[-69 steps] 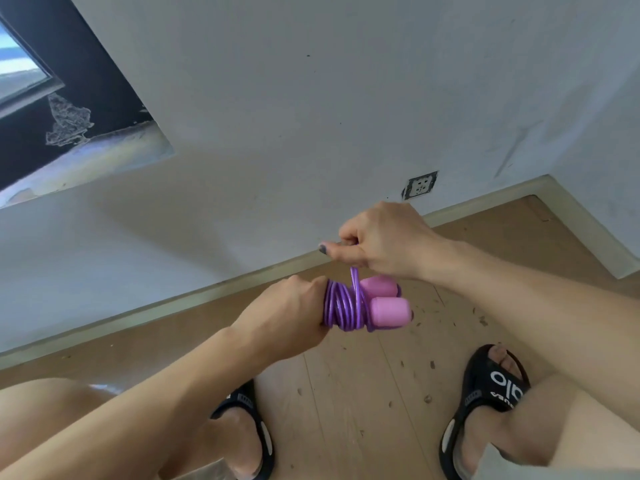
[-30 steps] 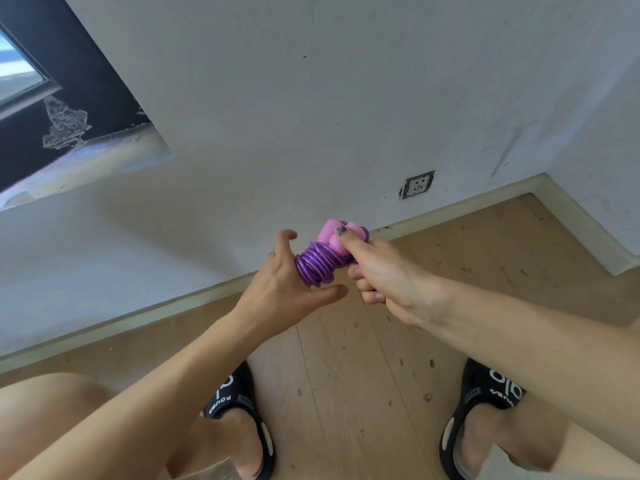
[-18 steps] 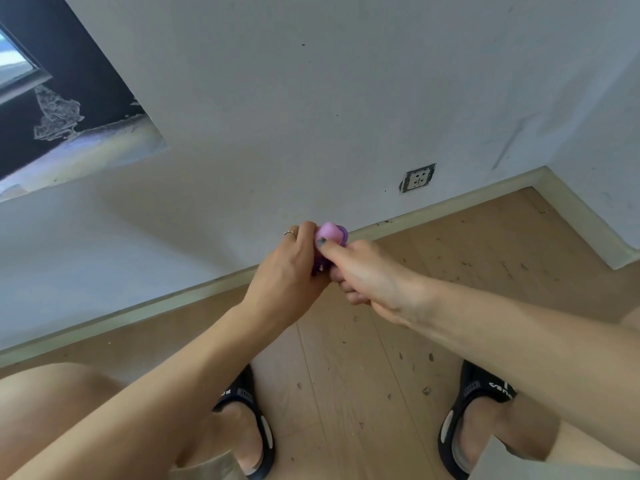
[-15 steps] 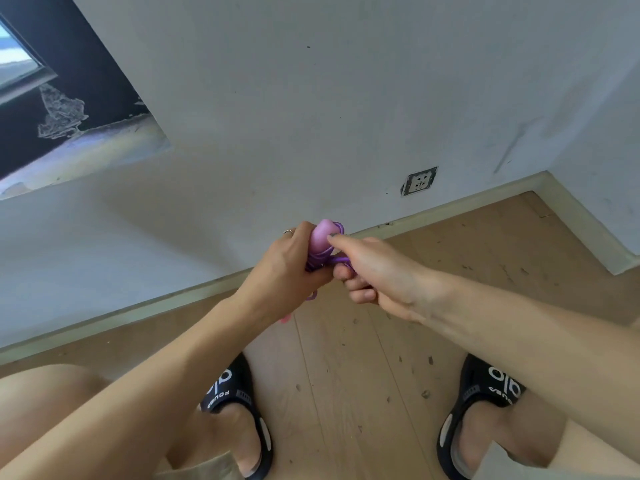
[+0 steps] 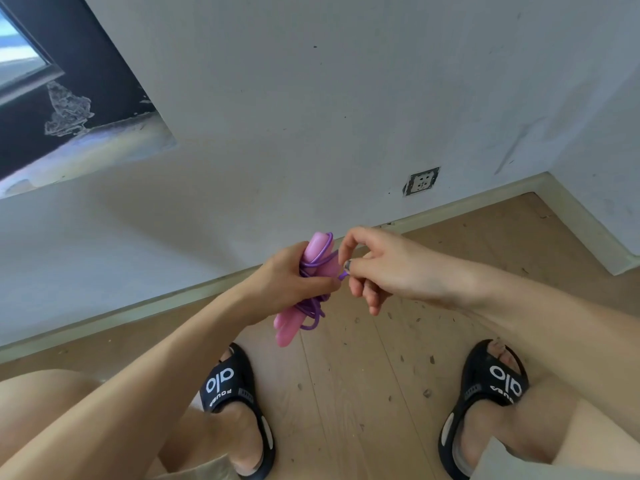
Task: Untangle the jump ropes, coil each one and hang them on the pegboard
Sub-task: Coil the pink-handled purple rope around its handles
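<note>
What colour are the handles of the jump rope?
Pink handles, with a purple cord; seen in the head view.

A pale, scuffed wall (image 5: 311, 98) meets a light wooden plank floor (image 5: 363, 393) along a cream skirting board (image 5: 138, 311). A wall socket (image 5: 421, 181) sits low on the wall. Upper left, a dark window recess (image 5: 69, 81) lets in daylight.

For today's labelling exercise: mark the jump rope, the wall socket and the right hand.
jump rope (image 5: 317, 249): head view, on the upper pink handle.
wall socket (image 5: 421, 181): head view, middle of its faceplate.
right hand (image 5: 388, 268): head view, back of the hand.
</note>
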